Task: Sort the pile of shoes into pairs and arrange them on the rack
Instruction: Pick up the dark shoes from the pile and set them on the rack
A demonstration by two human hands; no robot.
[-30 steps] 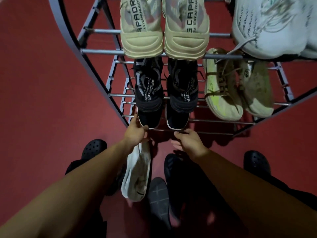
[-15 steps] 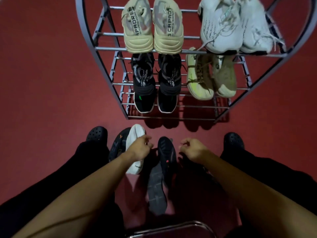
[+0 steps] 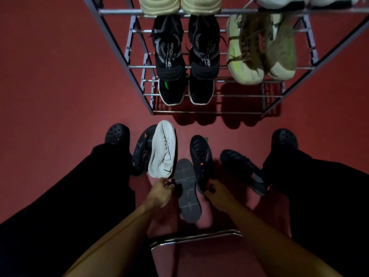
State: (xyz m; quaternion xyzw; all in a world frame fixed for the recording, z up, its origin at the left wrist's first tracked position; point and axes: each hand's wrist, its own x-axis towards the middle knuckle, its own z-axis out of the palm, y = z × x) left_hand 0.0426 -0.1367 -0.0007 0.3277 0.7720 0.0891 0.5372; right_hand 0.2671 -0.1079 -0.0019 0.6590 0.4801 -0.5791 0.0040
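A grey metal rack [image 3: 207, 112] stands ahead on the red floor. On it sit a black pair [image 3: 185, 62], a yellow-green pair [image 3: 261, 48], a beige pair [image 3: 179, 5] and a white pair [image 3: 307, 1]. On the floor between my feet lie a white-soled shoe [image 3: 162, 148] on its side, a dark shoe with orange marks [image 3: 142, 152], a grey-soled shoe [image 3: 187, 192] sole up, a dark shoe with an orange accent [image 3: 200, 160] and another dark shoe [image 3: 242, 170]. My left hand [image 3: 161, 193] pinches the heel of the white-soled shoe. My right hand [image 3: 216, 191] grips the heel of the orange-accent shoe.
My feet in black perforated clogs [image 3: 116, 133] [image 3: 284, 139] flank the pile, with black trouser legs on both sides. A chrome bar [image 3: 195, 236] runs across below my forearms. The rack's lowest rails in front of the black pair hold no shoes.
Both hands have drawn back from the black pair on the rack to the pile on the floor. They have closed on the heels of two shoes there.
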